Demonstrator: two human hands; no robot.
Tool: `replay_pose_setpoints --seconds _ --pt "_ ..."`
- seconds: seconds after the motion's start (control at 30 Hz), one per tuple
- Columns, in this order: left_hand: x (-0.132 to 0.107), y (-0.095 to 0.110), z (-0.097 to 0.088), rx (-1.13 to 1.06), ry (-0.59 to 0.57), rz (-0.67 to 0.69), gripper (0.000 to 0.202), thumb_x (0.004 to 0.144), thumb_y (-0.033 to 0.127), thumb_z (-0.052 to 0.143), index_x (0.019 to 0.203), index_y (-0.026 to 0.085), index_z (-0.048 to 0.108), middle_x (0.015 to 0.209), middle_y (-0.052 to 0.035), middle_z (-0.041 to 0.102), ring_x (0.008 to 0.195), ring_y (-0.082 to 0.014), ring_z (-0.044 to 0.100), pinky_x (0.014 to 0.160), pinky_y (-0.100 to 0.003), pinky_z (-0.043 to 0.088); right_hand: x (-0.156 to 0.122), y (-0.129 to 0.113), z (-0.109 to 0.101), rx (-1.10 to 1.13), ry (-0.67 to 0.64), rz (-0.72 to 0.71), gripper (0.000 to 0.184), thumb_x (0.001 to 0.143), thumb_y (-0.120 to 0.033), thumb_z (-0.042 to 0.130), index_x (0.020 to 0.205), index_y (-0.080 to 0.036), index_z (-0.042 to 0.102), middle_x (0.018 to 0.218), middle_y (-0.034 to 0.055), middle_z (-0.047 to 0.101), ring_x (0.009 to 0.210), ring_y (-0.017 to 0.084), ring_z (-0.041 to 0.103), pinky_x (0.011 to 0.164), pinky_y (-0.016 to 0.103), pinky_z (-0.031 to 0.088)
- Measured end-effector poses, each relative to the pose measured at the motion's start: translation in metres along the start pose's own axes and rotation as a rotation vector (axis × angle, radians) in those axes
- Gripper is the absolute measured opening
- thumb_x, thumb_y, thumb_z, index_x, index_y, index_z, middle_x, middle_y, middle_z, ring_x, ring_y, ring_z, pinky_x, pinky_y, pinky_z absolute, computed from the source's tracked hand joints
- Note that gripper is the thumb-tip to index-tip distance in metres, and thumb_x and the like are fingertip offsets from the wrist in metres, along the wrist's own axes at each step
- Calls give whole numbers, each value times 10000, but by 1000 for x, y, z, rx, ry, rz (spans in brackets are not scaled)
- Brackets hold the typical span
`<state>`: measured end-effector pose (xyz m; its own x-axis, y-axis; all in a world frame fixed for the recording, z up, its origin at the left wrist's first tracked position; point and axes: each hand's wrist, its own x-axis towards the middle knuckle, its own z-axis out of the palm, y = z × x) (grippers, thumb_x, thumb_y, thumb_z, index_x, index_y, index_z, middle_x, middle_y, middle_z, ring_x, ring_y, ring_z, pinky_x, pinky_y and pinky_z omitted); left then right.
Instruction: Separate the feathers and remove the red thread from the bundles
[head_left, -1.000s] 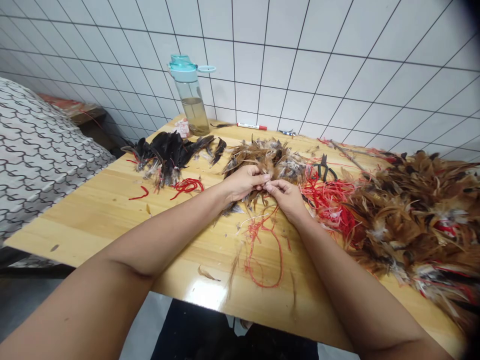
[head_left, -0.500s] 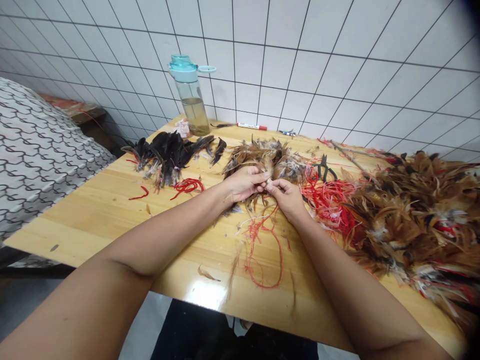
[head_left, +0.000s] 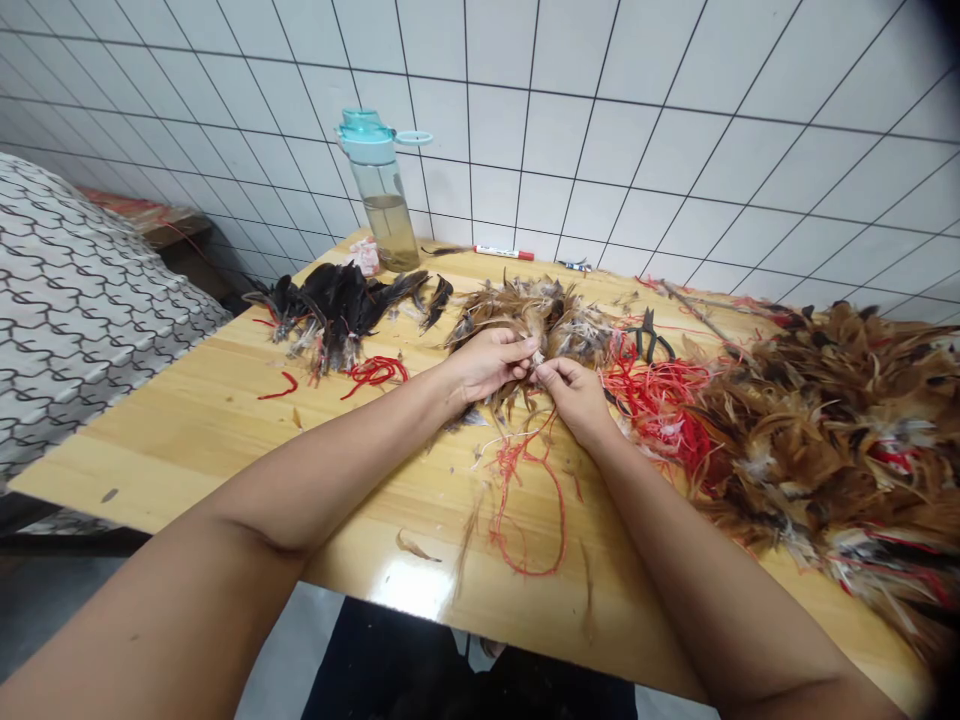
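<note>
My left hand [head_left: 495, 364] is closed, its thumb and fingers pinching the pale quill ends of a small bunch of brown feathers [head_left: 535, 318]. Just to its right, my right hand [head_left: 574, 392] is closed too, thumb against forefinger at the same quill ends; what lies between those fingertips is too small to make out. A loop of red string [head_left: 564, 520] trails on the table below the right hand. Behind both hands spreads a pile of brown and grey feathers [head_left: 480, 305].
A water bottle [head_left: 394, 225] stands near the tiled wall, with a red-capped marker [head_left: 504, 253] beside it. Black feathers [head_left: 352, 305] lie left. To the right are pliers [head_left: 649, 338], tangled red string [head_left: 660, 400] and a large brown feather heap [head_left: 847, 410] on the wooden table [head_left: 247, 450].
My right fingertips have drawn very slightly apart from my left ones at the quill ends. Everything else looks the same.
</note>
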<state>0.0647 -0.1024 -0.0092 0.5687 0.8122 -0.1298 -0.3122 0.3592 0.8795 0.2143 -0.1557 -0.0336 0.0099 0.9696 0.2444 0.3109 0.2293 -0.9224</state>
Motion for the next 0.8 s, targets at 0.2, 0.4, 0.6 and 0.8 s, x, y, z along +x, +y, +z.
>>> replay_pose_setpoints --seconds 0.2,0.4,0.6,0.8 --pt "-1 1 1 -28 -18 -62 255 742 195 759 634 60 571 543 -39 594 476 -55 544 466 -135 410 0 1 0 39 -1 16 284 787 -450 620 729 -176 661 754 34 694 728 155 599 725 289 458" --pt "-1 -1 1 -23 -22 -81 239 749 192 753 653 55 583 551 -42 596 483 -49 543 483 -131 426 1 3 0 31 24 10 319 787 -492 620 734 -181 670 764 35 701 744 159 604 746 298 464" --pt "-1 -3 2 -7 -26 -78 261 717 216 786 662 60 583 543 -20 582 477 -37 520 502 -141 415 0 1 1 26 11 11 326 785 -499 619 717 -183 661 756 39 699 731 158 603 736 298 465" --pt "-1 1 -1 80 -21 20 332 638 278 837 619 77 574 544 -17 586 489 -46 501 493 -163 366 1 0 -1 79 27 25 331 768 -514 627 761 -185 662 759 32 683 730 159 587 730 302 471"
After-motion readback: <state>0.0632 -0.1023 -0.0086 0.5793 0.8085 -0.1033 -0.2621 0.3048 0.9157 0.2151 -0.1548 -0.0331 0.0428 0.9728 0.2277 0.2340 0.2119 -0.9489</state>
